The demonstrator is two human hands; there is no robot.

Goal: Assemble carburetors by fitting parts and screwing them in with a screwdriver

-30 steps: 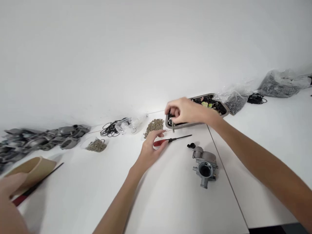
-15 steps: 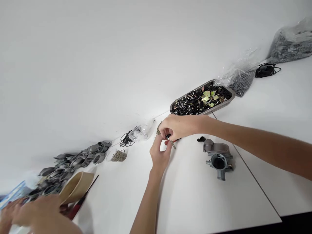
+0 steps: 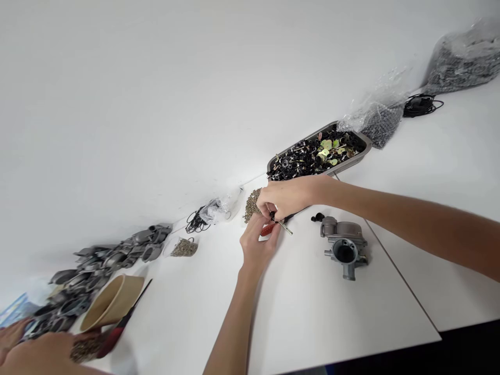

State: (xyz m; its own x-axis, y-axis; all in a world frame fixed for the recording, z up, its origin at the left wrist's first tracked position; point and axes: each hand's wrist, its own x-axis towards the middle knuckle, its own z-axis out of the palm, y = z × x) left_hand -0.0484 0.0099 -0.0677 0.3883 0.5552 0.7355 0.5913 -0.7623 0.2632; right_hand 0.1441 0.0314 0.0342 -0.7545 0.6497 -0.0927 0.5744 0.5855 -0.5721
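Observation:
My left hand and my right hand meet near the middle of the white table. Between their fingertips is a small metal part with a black piece, its flat metal end pointing down to the right. Both hands have their fingers closed on it. A red-handled tool lies beneath my fingers, partly hidden. A pile of small brass-coloured pieces is just beyond my hands. To the right stands a grey carburetor, with small black caps beside it.
A metal tray of mixed small parts stands behind my right hand. Bags of dark parts lie farther right. At left are grey metal housings, a cardboard tub, a bag of small pieces and another person's hands.
The view has shifted slightly. The metal part between my hands has turned to point more to the right, and more of the red handle shows. The other person's hands have moved lower and left.

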